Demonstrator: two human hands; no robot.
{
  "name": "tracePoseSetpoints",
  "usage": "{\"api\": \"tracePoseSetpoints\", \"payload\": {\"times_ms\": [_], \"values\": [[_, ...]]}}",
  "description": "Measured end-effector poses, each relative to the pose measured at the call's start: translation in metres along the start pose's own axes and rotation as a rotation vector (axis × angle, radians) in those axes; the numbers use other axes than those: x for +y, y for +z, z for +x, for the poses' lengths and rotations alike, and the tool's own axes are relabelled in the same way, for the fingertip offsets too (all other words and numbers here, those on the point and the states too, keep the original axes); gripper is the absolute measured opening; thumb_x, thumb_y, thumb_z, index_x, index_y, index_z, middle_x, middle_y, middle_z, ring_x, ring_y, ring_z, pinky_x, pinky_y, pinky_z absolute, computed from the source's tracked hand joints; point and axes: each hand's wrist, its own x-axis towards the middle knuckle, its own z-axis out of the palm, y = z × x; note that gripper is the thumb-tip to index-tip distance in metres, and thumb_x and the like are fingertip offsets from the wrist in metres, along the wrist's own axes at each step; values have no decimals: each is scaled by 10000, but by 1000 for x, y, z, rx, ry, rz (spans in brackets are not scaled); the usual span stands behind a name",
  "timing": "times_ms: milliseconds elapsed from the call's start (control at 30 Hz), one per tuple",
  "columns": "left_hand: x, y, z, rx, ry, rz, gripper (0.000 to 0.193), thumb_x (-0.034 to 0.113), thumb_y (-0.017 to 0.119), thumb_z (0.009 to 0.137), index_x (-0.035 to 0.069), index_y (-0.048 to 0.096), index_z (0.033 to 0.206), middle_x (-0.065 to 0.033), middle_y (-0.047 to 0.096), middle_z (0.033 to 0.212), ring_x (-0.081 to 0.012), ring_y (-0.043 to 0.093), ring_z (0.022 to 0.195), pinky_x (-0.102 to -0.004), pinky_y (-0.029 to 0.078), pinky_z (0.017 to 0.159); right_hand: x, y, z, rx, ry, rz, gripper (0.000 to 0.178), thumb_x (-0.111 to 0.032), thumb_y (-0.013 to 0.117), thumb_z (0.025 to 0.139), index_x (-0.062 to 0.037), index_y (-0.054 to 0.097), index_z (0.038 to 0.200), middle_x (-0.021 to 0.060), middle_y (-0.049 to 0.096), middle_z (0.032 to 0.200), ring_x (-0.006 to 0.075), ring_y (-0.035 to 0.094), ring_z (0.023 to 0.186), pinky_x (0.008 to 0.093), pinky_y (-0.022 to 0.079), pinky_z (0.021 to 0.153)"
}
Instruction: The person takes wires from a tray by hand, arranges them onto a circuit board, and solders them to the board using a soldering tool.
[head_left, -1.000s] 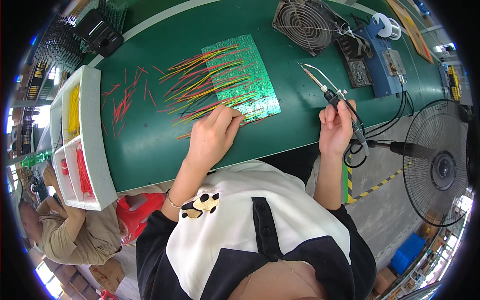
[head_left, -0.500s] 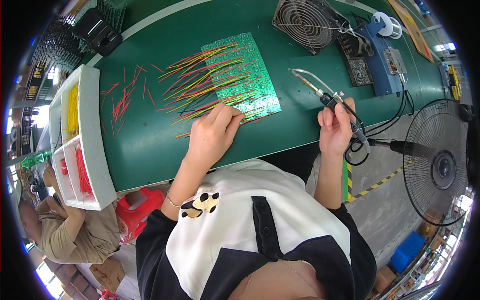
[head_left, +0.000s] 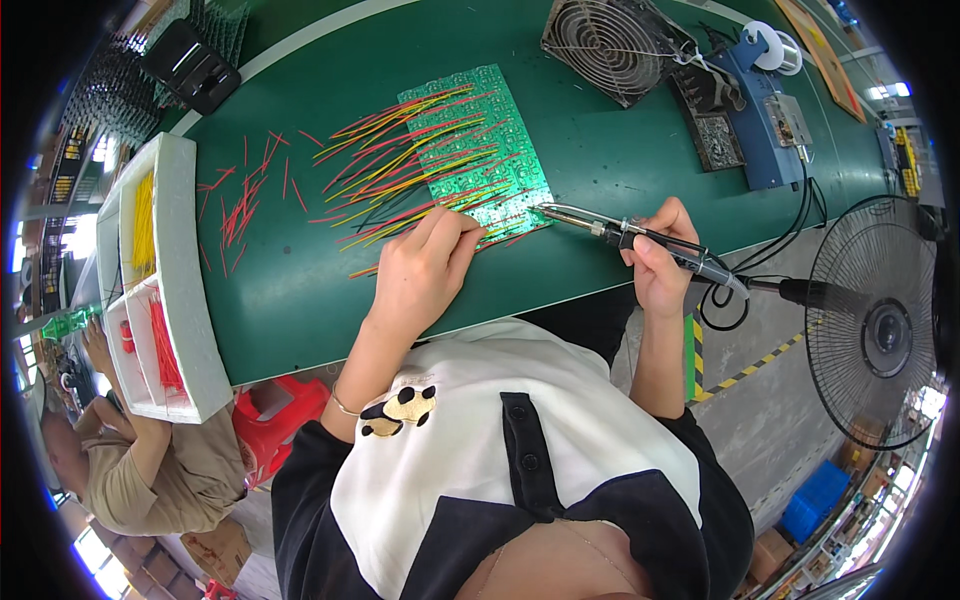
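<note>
My right hand (head_left: pixel 660 262) is wrapped round a soldering iron (head_left: pixel 625 238) with a thin feed tube along it. The iron's tip is at the near right part of a green circuit board (head_left: pixel 478 172), close to or touching it. Rows of red, yellow and black wires (head_left: pixel 400 165) lie across the board and stick out past its left side. At the board's near edge my left hand (head_left: pixel 425 262) is closed in a pinch on a thin wire, mostly hidden by the fingers. A bracelet circles my left wrist.
Loose red wires (head_left: pixel 240 215) are scattered left of the board. A white divided box (head_left: pixel 205 290) holds yellow and red wires. A fan unit (head_left: pixel 610 50) and a blue soldering station (head_left: pixel 765 140) stand far right. A black fan (head_left: pixel 885 325) is beside the bench; a co-worker (head_left: pixel 165 475) sits left.
My right hand has tilted the soldering iron down and left, bringing its tip from above the bench to the board. My left hand has stayed almost in place.
</note>
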Motion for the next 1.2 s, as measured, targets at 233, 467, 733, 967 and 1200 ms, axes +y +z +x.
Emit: {"api": "tracePoseSetpoints", "payload": {"times_ms": [233,467,733,967,1200], "values": [[0,-1,0,-13,-3,-1,112,23,658,755,31,547,769,-72,565,702,-246,555,531,-322,447,464,-3,3,0,16,4,7,217,-71,623,741,-53,407,756,29,472,564,59,410,468,201,307,428],[0,-1,0,-13,6,-6,108,22,653,759,29,546,772,-76,564,703,-253,555,532,-327,445,465,-5,0,0,-18,35,-12,201,-73,598,739,-62,398,746,24,421,570,86,383,489,220,353,449],[1,-2,1,-26,12,-4,99,19,640,769,29,544,791,-87,558,704,-269,556,537,-337,448,469,-4,2,0,-5,19,-35,202,-82,598,737,-67,397,739,-4,363,531,76,352,472,217,366,454],[0,-1,1,-25,26,-10,89,14,629,778,29,545,800,-89,549,696,-271,551,533,-344,445,467,-6,5,1,6,14,-19,193,-86,589,743,-68,397,737,-9,359,524,68,333,463,219,360,450],[0,0,1,-17,20,1,92,24,634,776,32,544,791,-86,548,697,-269,550,538,-344,446,469,-7,6,3,-9,-7,-10,196,-88,583,751,-70,388,753,-6,358,521,66,324,461,224,329,444]]}}
